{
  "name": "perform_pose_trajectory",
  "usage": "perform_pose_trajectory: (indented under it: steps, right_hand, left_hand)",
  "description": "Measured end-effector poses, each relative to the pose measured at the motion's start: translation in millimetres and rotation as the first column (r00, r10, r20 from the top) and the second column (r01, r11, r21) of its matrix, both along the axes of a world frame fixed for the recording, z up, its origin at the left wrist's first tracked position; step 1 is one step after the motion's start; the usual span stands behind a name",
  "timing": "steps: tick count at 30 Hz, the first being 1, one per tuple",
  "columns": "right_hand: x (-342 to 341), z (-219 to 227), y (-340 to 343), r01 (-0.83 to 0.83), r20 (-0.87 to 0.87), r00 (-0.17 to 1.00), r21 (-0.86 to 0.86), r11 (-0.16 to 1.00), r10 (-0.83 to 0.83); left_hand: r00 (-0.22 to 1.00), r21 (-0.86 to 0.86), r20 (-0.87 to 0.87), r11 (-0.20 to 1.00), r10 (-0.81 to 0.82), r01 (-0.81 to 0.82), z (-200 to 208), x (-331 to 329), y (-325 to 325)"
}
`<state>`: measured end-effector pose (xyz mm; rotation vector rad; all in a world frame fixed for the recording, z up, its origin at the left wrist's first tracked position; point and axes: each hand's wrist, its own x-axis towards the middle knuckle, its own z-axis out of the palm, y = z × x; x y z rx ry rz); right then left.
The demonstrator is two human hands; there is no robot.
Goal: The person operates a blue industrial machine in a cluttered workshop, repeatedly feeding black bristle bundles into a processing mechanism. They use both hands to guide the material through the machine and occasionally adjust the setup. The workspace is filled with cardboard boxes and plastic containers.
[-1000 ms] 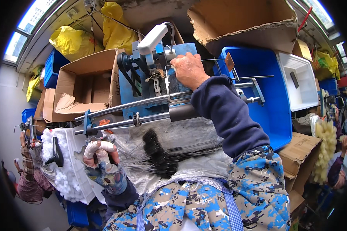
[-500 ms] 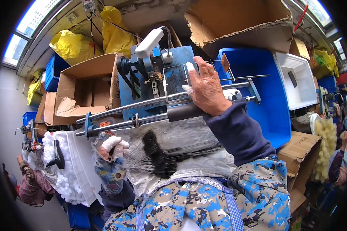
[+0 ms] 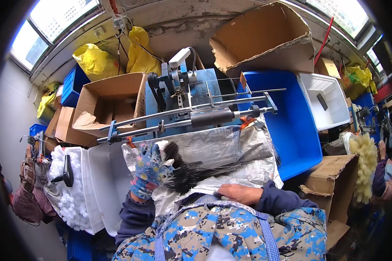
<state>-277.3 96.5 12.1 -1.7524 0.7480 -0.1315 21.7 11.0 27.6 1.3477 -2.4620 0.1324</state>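
Note:
My left hand [image 3: 146, 172], in a blue floral glove, reaches up beside a bundle of black bristles [image 3: 178, 182]. Its fingers are extended and the thumb sits apart, by the bundle's left side. The bristles lie on a silvery-white sheet [image 3: 213, 145] spread over my lap, their thin strands trailing right. Bare, my right hand [image 3: 240, 193] rests at the sheet's near edge against my waist; its fingers curl under, and whatever they grip is hidden. Beyond the sheet stands a blue bench machine [image 3: 207, 87] with metal rails [image 3: 161, 116] and a dark roller [image 3: 212, 117] across its front.
A deep blue bin [image 3: 287, 130] stands right of the machine, with a white tub [image 3: 326, 102] beyond. Cardboard boxes [image 3: 111, 93] and a white tub of fluffy white tufts [image 3: 72, 195] are on the left. Other people [image 3: 32, 195] sit at both sides.
My right hand has left the roller and come down to the sheet's edge at my waist. My left hand has moved up and right to the bristles, its curled fingers now extended.

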Motion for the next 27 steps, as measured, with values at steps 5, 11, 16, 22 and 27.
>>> perform_pose_trajectory:
  steps: [5,11,16,22,27]
  right_hand:
    - [34,-52,10,-0.109,-0.193,0.978,-0.173,0.979,0.075]
    - [48,-29,19,-0.023,-0.188,0.977,-0.579,0.815,-0.105]
    - [51,24,38,0.234,0.162,0.972,-0.689,0.686,-0.168]
    - [60,-6,40,-0.016,0.186,0.982,-0.088,0.996,0.032]
    - [84,-63,30,-0.363,-0.183,0.924,-0.155,0.919,0.334]
  left_hand:
    - [0.965,0.062,-0.263,0.998,-0.001,0.018,20,6,38]
    - [0.93,0.687,-0.353,0.703,0.101,0.185,19,3,110]
    - [0.992,0.511,0.064,0.858,-0.108,0.06,-37,-6,143]
    - [0.956,0.353,-0.291,0.932,0.028,0.08,-41,-8,126]
    - [0.932,0.386,-0.362,0.907,-0.02,0.17,-21,1,110]
